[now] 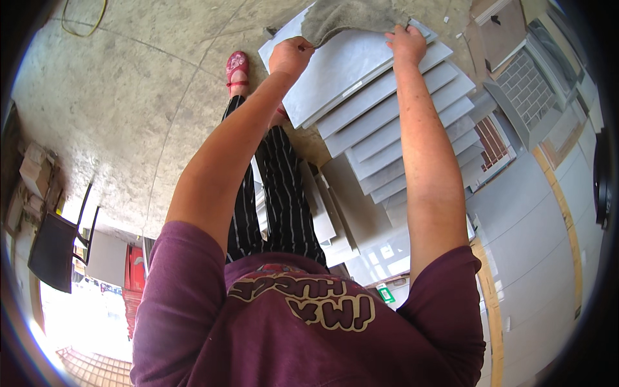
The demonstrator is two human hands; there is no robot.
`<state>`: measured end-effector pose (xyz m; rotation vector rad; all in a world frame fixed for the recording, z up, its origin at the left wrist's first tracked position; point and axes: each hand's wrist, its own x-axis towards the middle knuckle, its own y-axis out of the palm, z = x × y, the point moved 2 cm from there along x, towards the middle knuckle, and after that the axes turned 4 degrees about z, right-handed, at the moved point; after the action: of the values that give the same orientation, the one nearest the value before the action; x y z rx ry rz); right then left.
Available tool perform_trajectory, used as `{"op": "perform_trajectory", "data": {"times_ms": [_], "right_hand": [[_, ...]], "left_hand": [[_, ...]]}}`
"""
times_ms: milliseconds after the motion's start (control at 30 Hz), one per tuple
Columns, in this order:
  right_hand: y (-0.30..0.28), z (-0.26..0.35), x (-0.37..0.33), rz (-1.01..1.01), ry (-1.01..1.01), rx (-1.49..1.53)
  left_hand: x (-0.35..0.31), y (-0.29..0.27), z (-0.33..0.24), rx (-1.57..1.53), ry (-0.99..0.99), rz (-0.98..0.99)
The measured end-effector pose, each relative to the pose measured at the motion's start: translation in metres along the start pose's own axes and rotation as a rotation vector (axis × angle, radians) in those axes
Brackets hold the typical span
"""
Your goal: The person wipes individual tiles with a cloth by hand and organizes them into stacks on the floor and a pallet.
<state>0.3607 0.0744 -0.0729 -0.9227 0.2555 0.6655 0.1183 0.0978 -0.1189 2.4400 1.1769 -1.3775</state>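
A grey cloth (351, 18) is spread over the far end of the top grey tile (342, 68) in a leaning stack. My left hand (290, 57) is closed, its fingertips pinching the cloth's near left corner just above the tile. At the cloth's right edge, my right hand (407, 45) has its fingers bent around the corner. Between the two hands the cloth's near edge sags in a curve. Its far part runs out of view at the top.
More large grey tiles (387, 109) fan out in steps below the top one. Further panels (345, 193) lean beside my legs. A brick-patterned panel (525, 84) stands at the right. On the left are a black chair (55, 248), cardboard boxes (37, 169) and concrete floor (142, 97).
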Motion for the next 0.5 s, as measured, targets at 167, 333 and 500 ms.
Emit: {"op": "perform_trajectory", "data": {"times_ms": [167, 333, 500], "right_hand": [[0.023, -0.018, -0.008, 0.154, 0.07, -0.294], [0.056, -0.027, -0.047, 0.401, 0.158, -0.589], [0.051, -0.03, -0.079, 0.491, 0.195, -0.462]], "left_hand": [[0.004, 0.002, 0.013, 0.079, -0.035, 0.026], [-0.012, -0.004, 0.071, 0.176, -0.007, 0.038], [-0.051, -0.01, 0.095, 0.177, 0.015, 0.046]]}}
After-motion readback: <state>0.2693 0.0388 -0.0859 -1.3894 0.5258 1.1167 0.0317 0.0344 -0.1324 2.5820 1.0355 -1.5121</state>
